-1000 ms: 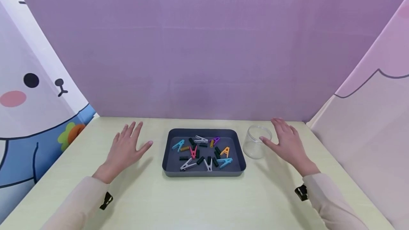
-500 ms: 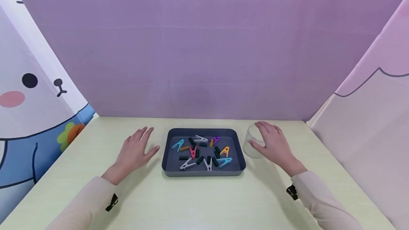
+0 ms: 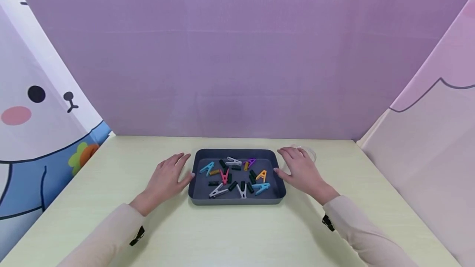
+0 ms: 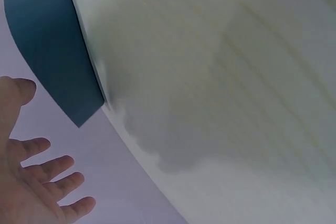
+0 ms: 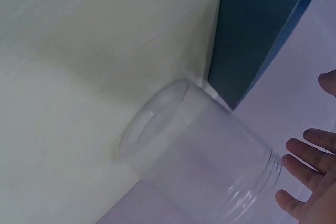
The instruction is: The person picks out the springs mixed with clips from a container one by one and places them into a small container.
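9 o'clock of tray (image 3: 237, 202), left hand (image 3: 165, 181): fingers spread
3 o'clock, right hand (image 3: 303, 175): likewise
Clips (image 3: 264, 186): work unstarted, I judge

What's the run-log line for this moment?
left hand: by tray, left end; right hand: by tray, right end; hand contact: unclear; tray: on table, holding clips; clear jar: upright, near right hand

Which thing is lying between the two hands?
The tray, with clips inside it, lies between the left hand and the right hand, as the head view shows.
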A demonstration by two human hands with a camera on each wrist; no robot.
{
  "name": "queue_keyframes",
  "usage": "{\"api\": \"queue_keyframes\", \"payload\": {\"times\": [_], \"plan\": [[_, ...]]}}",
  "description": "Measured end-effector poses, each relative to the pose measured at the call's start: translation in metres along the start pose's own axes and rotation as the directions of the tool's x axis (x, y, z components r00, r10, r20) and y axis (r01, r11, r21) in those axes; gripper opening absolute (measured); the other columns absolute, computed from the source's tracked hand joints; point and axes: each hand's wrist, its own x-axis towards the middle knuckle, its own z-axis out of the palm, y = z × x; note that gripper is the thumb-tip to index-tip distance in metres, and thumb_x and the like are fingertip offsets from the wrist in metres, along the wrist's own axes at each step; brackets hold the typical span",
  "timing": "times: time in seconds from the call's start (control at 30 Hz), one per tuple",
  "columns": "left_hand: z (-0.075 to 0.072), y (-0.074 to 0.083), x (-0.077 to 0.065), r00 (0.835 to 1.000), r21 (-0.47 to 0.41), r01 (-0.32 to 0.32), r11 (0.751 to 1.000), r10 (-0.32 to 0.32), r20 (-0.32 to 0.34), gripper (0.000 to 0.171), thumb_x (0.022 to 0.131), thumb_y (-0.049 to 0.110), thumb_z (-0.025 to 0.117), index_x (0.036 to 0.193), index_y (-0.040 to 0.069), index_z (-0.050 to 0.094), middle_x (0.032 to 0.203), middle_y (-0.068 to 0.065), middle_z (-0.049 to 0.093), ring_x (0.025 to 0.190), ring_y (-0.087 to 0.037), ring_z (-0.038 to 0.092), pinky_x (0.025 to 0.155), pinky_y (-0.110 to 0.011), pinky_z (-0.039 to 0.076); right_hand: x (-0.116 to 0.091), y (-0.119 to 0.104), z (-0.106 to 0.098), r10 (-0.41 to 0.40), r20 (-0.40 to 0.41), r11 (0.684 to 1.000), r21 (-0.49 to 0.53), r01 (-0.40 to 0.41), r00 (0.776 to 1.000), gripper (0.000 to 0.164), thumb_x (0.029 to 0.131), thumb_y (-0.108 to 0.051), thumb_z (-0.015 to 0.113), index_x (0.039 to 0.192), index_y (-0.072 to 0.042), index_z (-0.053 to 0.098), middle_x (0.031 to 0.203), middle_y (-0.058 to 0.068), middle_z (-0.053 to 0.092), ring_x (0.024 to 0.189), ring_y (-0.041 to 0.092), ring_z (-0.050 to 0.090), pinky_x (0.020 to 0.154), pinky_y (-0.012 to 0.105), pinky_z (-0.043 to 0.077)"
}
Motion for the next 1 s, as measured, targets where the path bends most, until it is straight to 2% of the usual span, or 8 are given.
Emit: {"api": "queue_keyframes", "payload": {"times": [0.23,0.43,0.67,1.0], "plan": [[0.004,0.011,0.003,1.000,-0.014,-0.022,1.000,0.022,0.015,0.058,0.084,0.040,0.060,0.130,0.006,0.048,0.128,-0.019,0.051,0.117,-0.036,0.049,0.092,-0.056,0.039,0.007,-0.014,0.007,-0.030,0.079,0.999,-0.014,0.032,0.996,0.054,0.081,-0.038,0.065,0.120,-0.003,0.055,0.120,0.012,0.058,0.113,0.028,0.053,0.100,0.050,0.036],[0.007,0.017,0.005,0.999,-0.016,-0.006,1.000,0.007,0.044,0.055,0.085,0.038,0.060,0.129,0.008,0.050,0.128,-0.018,0.052,0.117,-0.036,0.049,0.091,-0.056,0.040,0.011,-0.021,0.014,-0.050,0.119,0.999,-0.001,0.051,0.992,0.049,0.080,-0.034,0.066,0.118,-0.005,0.056,0.119,0.011,0.059,0.111,0.028,0.054,0.099,0.048,0.037],[0.009,0.019,0.005,0.997,-0.034,0.017,0.999,-0.014,0.079,0.051,0.085,0.036,0.059,0.127,0.008,0.052,0.123,-0.017,0.055,0.113,-0.034,0.052,0.088,-0.054,0.043,0.016,-0.026,0.022,-0.069,0.143,0.998,0.021,0.066,0.987,0.046,0.080,-0.033,0.067,0.115,-0.005,0.058,0.116,0.010,0.060,0.108,0.026,0.056,0.098,0.047,0.039],[0.010,0.019,0.006,0.996,-0.014,0.026,1.000,-0.024,0.089,0.043,0.085,0.035,0.060,0.116,0.007,0.059,0.116,-0.014,0.061,0.106,-0.032,0.057,0.085,-0.052,0.045,0.024,-0.028,0.034,-0.072,0.201,0.997,0.036,0.066,0.977,0.043,0.081,-0.032,0.066,0.113,-0.004,0.059,0.110,0.008,0.062,0.103,0.024,0.057,0.094,0.045,0.042]]}}
